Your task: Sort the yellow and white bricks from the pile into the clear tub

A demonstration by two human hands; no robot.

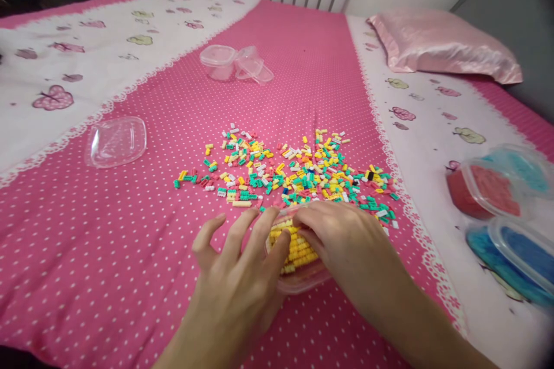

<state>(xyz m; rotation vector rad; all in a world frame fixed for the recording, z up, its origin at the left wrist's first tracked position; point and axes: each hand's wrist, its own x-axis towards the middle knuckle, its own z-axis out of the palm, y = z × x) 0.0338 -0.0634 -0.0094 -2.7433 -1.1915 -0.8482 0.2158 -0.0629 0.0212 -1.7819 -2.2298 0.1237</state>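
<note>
A clear plastic container (305, 284) stands on the bed in front of me, with rows of yellow toy building bricks (298, 251) packed inside. My left hand (242, 259) is at its left side, fingers spread and the thumb reaching over the rim towards the bricks. From the right, my right hand (346, 236) reaches over the container with thumb and forefinger bent together at the bricks; what is between those fingertips is hidden. Just beyond the container lies a loose spread of small bricks (303, 176) in yellow, green, white, pink and a few dark colours.
A clear lid (118, 141) lies to the left. Farther back are several clear containers and lids (220, 56). On the right sit a container of red pieces (485, 190) and one of blue pieces (519, 259). A pink pillow (445, 43) rests at the back right.
</note>
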